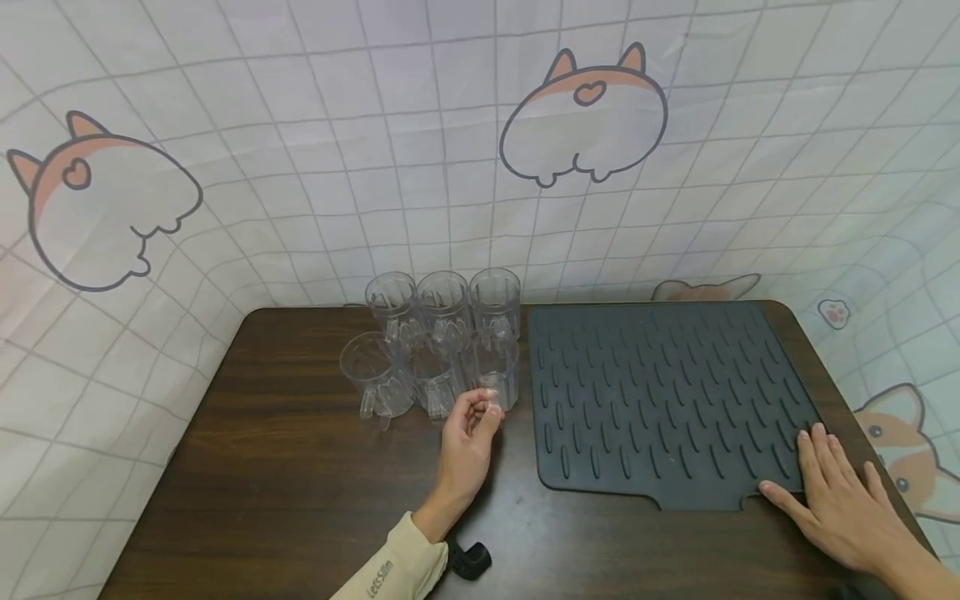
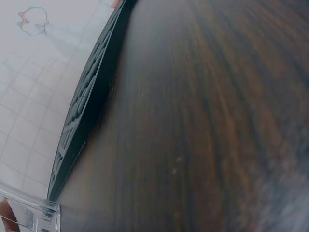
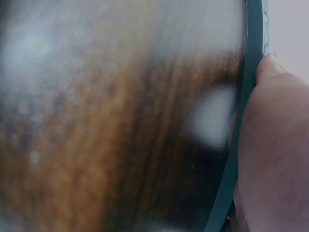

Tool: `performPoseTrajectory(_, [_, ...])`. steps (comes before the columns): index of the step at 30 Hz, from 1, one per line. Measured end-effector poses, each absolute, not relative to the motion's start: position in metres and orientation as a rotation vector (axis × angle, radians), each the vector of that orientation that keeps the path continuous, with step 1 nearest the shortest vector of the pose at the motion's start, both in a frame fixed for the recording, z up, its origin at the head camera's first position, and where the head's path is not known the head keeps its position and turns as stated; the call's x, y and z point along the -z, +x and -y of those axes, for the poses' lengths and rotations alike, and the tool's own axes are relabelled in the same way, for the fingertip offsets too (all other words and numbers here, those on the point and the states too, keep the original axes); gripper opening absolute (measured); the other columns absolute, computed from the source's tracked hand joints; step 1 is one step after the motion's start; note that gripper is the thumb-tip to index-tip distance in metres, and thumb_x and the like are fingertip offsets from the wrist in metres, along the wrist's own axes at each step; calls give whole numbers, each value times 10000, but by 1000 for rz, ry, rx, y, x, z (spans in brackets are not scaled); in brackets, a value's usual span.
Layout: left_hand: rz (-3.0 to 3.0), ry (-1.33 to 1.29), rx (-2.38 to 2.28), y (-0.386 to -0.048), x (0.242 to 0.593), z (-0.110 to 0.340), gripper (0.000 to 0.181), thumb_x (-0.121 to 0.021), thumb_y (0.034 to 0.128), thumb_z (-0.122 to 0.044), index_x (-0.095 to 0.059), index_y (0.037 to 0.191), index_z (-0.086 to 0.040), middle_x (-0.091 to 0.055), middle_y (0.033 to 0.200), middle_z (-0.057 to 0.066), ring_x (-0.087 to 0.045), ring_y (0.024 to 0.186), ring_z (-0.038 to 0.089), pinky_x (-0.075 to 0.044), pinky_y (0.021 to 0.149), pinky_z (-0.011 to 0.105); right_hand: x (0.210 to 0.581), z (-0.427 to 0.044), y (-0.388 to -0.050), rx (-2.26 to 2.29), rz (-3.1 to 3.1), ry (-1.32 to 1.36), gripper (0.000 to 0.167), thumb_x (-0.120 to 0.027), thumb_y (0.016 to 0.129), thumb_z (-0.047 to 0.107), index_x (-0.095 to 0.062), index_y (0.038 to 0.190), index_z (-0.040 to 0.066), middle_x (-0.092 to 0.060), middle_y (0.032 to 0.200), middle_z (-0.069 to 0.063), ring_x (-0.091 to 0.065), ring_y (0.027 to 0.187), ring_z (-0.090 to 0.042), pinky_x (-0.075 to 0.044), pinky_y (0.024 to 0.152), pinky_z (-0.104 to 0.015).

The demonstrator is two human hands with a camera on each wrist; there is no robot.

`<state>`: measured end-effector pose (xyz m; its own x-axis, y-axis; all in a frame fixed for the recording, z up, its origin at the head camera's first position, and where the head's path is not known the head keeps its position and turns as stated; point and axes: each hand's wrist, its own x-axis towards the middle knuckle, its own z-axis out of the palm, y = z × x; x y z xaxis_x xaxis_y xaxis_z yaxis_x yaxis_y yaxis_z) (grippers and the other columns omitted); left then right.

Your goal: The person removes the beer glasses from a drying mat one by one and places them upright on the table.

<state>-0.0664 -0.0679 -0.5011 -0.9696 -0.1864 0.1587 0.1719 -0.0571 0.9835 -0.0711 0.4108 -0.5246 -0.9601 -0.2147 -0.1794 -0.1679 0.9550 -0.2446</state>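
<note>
Several clear mugs stand in two rows at the back of the table. My left hand (image 1: pixel 467 437) is at the front right mug (image 1: pixel 498 367), with thumb and fingers pinching its handle. In the left wrist view, part of that clear mug (image 2: pixel 41 212) shows at the lower left, beside a fingertip (image 2: pixel 8 217). A dark grey ridged drying mat (image 1: pixel 660 392) lies right of the mugs. My right hand (image 1: pixel 847 504) rests with straight, spread fingers on the mat's front right corner. The right wrist view shows this hand (image 3: pixel 275 150) against the mat's edge (image 3: pixel 251 63).
The front left mug (image 1: pixel 367 358) and the back row's middle mug (image 1: pixel 444 296) stand close to their neighbours. Under everything is a dark wooden table (image 1: pixel 277 467). A white grid-patterned cloth (image 1: pixel 337 125) with cartoon animals hangs behind it.
</note>
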Motion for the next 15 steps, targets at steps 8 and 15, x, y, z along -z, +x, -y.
performPoseTrajectory(8, [2159, 51, 1916, -60, 509, 68, 302, -611, 1042, -163, -620, 1330, -73, -663, 1172, 154, -627, 1042, 108, -516, 928, 247, 526, -414, -72, 347, -2896, -288, 992, -389, 1080, 573, 106, 1574, -130, 265, 1614, -342, 251, 1514, -542, 230, 1103, -801])
performPoseTrajectory(15, [2306, -20, 1617, -39, 514, 72, 451, -646, 1011, -148, -547, 1447, -91, -671, 1273, 68, -626, 1200, 241, -506, 1063, 398, 531, -416, -72, 341, -2907, -282, 999, -398, 1076, 579, 97, 1576, -130, 257, 1616, -345, 237, 1517, -546, 190, 1108, -821])
